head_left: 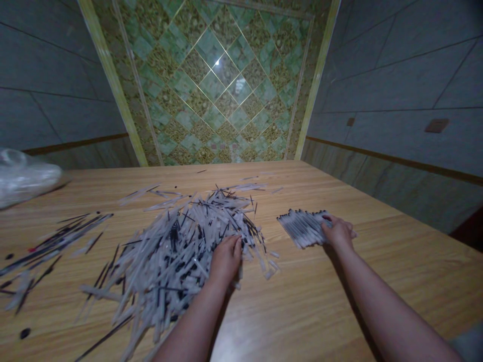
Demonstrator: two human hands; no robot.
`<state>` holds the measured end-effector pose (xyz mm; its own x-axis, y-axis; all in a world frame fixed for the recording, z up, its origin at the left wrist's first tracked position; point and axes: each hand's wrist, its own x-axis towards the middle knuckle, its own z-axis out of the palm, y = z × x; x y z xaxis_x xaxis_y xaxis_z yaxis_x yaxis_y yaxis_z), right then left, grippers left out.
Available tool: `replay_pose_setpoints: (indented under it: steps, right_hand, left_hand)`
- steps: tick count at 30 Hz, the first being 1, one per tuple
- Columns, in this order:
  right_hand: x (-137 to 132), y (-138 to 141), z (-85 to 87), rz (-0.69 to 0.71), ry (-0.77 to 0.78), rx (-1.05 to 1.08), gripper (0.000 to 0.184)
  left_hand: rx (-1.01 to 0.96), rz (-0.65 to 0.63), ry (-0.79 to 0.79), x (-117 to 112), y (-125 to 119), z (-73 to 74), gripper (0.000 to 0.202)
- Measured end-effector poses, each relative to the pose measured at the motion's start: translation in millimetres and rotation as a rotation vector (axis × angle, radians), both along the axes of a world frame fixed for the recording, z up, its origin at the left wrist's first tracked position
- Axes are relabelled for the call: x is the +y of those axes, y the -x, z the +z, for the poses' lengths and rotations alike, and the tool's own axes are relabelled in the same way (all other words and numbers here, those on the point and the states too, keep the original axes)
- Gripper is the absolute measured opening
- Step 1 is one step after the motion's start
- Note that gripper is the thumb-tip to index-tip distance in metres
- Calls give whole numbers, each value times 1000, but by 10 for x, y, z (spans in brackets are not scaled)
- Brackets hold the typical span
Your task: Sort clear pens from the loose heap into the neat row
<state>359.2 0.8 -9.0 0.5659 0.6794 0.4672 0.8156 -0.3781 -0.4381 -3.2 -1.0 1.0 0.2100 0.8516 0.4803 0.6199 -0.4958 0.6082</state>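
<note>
A large heap of loose pen parts (169,251) lies in the middle of the table, with translucent barrels, thin dark refills and small black pieces jumbled together. At the heap's right edge my left hand (226,256) reaches in, thumb and fingers pinched; what they grip is hidden. To the right, slim pens with dark tips lie side by side in a neat slanted row (304,229). My right hand (339,233) is closed at that row's right end, its thumb against the last pens and its fingers curled around a mostly covered pen.
Dark refills (64,239) are scattered on the left of the wooden table (279,311). A clear plastic bag (26,176) sits at the far left edge. A few barrels (139,193) lie behind the heap. Beyond the table stands a green tiled wall (226,90).
</note>
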Motion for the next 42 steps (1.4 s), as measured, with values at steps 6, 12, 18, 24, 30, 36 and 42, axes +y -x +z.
replay_pose_setpoints:
  steps: [6, 12, 18, 24, 30, 36, 42]
  right_hand:
    - [69, 1160, 150, 592, -78, 116, 27]
    - [66, 1976, 82, 696, 190, 99, 27]
    - [48, 2050, -29, 664, 232, -55, 26]
    - [-7, 2074, -6, 693, 237, -131, 24]
    - [-82, 2059, 12, 748, 231, -124, 24]
    - [-90, 2022, -23, 784, 221, -83, 24]
    - [-62, 2021, -29, 782, 227, -61, 19]
  left_hand:
    - [109, 20, 104, -32, -12, 1, 32]
    - [119, 6, 171, -104, -47, 29, 28]
    - [55, -21, 193, -150, -94, 42, 26]
    - [75, -1, 198, -157, -72, 43, 27]
    - [231, 152, 97, 24, 3, 181, 30]
    - [525, 474, 16, 428, 263, 312, 32]
    - [645, 553, 179, 551, 455, 264, 27]
